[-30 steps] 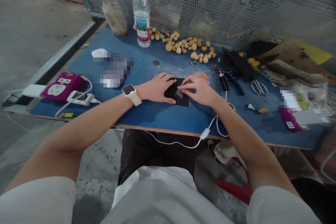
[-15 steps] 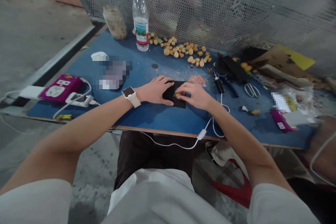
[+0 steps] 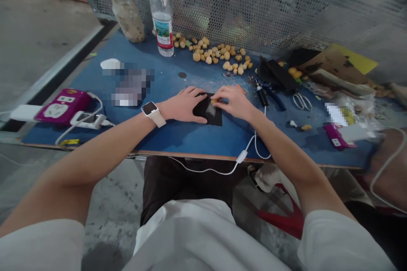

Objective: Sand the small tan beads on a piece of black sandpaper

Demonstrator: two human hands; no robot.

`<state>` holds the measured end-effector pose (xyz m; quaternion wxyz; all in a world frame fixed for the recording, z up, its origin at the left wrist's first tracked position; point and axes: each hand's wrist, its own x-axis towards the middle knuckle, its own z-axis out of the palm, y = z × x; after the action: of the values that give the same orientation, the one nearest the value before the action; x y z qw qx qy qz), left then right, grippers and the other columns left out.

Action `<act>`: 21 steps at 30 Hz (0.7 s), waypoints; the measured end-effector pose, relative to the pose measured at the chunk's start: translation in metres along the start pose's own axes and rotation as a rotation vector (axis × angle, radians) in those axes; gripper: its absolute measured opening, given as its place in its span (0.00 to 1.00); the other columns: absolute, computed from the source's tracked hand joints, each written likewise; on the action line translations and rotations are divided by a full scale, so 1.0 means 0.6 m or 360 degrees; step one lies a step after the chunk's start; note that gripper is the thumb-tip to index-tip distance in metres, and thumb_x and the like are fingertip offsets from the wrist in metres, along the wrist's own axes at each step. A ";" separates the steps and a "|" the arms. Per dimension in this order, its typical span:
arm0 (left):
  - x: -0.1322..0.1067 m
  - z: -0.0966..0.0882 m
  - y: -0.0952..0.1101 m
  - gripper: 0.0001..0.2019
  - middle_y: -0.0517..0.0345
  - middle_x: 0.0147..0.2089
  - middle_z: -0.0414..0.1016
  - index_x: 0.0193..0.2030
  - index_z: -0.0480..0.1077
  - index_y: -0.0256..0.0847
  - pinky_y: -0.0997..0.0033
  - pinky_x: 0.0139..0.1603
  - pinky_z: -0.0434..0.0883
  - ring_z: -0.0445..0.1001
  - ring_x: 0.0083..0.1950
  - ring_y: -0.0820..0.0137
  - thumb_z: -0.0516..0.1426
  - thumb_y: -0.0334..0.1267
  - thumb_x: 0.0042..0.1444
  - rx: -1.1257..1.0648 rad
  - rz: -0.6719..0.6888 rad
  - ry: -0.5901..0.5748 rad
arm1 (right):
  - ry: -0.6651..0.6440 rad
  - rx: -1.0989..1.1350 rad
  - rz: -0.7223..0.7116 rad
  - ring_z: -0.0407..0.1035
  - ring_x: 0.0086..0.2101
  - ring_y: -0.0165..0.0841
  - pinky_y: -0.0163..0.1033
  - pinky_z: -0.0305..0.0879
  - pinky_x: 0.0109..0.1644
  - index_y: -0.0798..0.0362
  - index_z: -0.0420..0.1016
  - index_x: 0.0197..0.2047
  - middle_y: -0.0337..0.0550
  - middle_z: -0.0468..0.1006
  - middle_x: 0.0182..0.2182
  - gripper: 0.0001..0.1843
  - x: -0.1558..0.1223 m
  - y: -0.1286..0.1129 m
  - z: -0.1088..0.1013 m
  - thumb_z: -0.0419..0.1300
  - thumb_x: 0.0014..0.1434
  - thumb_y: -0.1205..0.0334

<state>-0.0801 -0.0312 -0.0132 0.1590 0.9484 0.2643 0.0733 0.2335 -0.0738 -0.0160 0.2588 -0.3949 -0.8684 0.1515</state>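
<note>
On the blue tabletop lies a black sheet of sandpaper [image 3: 216,118] with a pale dusty patch on it. My left hand [image 3: 184,105] rests flat over its left side, fingers spread, thumb near the lower edge. A small tan gourd [image 3: 213,100] is pinched in the fingertips of my right hand [image 3: 235,100], at the upper right part of the sheet; fingers hide most of it. Several more small gourds [image 3: 216,53] are heaped behind, along the mesh panel.
A water bottle [image 3: 163,34] and a bagged jar [image 3: 129,21] stand at the back left. Purple power strip [image 3: 63,106] and blurred phone [image 3: 132,89] lie left. Right are a pen-like tool [image 3: 261,94], scissors [image 3: 302,101] and plastic bags [image 3: 362,110]. A white cable [image 3: 241,156] hangs over the front edge.
My right hand has moved up a little across the sandpaper with the gourd, uncovering the pale dusty patch. My left hand stays on the sheet. The whole view has shifted slightly.
</note>
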 end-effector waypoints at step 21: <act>0.003 -0.002 0.003 0.63 0.25 0.96 0.65 0.94 0.70 0.32 0.29 0.99 0.59 0.61 0.95 0.26 0.64 0.84 0.72 -0.0028 0.0004 -0.0039 | -0.0049 0.0095 -0.0091 0.90 0.53 0.52 0.63 0.88 0.66 0.40 1.00 0.58 0.52 0.96 0.55 0.09 0.004 -0.001 0.004 0.76 0.82 0.54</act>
<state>-0.0781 -0.0315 -0.0111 0.1704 0.9481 0.2605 0.0643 0.2302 -0.0724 -0.0170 0.2614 -0.3596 -0.8783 0.1759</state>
